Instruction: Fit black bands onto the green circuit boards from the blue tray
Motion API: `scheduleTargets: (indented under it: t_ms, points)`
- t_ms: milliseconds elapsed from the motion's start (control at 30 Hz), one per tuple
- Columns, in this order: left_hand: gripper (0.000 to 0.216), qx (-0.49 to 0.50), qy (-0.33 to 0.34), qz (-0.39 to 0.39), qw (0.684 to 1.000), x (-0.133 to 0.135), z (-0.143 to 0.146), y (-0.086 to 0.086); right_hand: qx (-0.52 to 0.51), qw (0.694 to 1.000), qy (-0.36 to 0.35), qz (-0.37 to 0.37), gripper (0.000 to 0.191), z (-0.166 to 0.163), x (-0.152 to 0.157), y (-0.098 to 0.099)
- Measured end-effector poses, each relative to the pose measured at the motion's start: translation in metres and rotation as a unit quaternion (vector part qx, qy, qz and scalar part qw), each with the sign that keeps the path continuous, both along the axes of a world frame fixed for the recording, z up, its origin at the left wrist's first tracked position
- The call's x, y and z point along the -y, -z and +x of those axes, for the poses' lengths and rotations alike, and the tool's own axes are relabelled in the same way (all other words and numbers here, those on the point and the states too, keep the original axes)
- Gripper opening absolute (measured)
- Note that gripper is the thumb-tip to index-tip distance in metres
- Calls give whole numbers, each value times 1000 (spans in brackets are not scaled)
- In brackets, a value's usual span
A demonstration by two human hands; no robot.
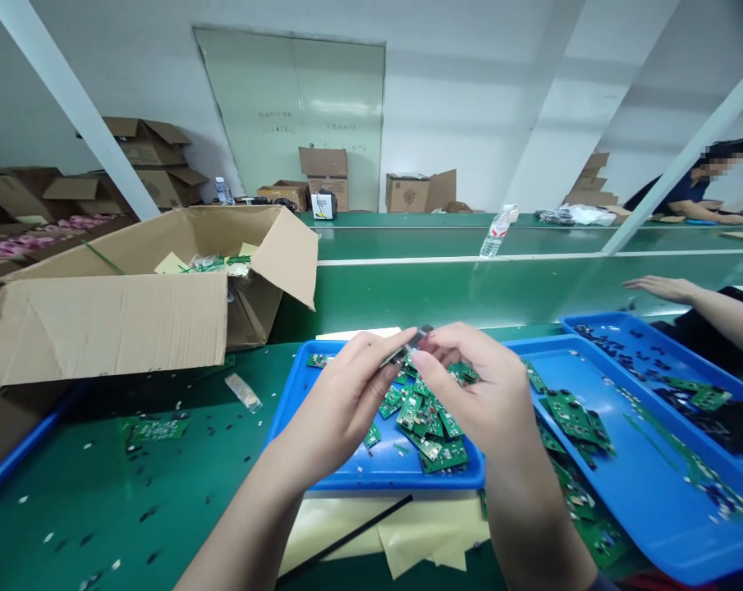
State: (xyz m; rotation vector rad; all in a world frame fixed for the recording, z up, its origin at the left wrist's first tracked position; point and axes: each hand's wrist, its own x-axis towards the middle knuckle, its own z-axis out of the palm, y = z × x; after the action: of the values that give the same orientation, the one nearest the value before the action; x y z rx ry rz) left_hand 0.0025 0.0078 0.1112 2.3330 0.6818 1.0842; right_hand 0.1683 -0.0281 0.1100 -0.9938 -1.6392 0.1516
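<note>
My left hand (343, 398) pinches a small flat piece, dark and greyish (401, 353), between thumb and fingers. It looks like a small circuit board seen nearly edge-on, but its face cannot be made out. My right hand (485, 382) curls in from the other side, its thumb and fingertips closed at the far end of the same piece. Both hands are above a blue tray (340, 480). In that tray lies a loose heap of green circuit boards (429, 423), partly covered by my hands.
Another blue tray (672, 525) with boards stands at right, and a third (598, 320) holds small black parts. A co-worker's hand (663, 287) reaches in there. An open carton (125, 320) stands left. Yellow paper (433, 538) and a black strip (352, 535) lie in front.
</note>
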Motion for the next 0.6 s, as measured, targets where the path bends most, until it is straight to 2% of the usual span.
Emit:
scheduleTargets:
  t_ms: [133,267,467,600]
  points:
    - [43,-46,-27,33,998,0,1,3,-33,999,3,-6,4,-5,-5,0]
    - [45,-68,-14,17,997,3,1,1,-41,999,4,19,10,-5,-5,1]
    - [44,-33,-19,-15,999,1,2,3,12,993,-6,118,12,-10,-12,3]
    - [42,-5,-26,9,1000,-4,-2,5,11,988,-44,150,18,-12,-16,6]
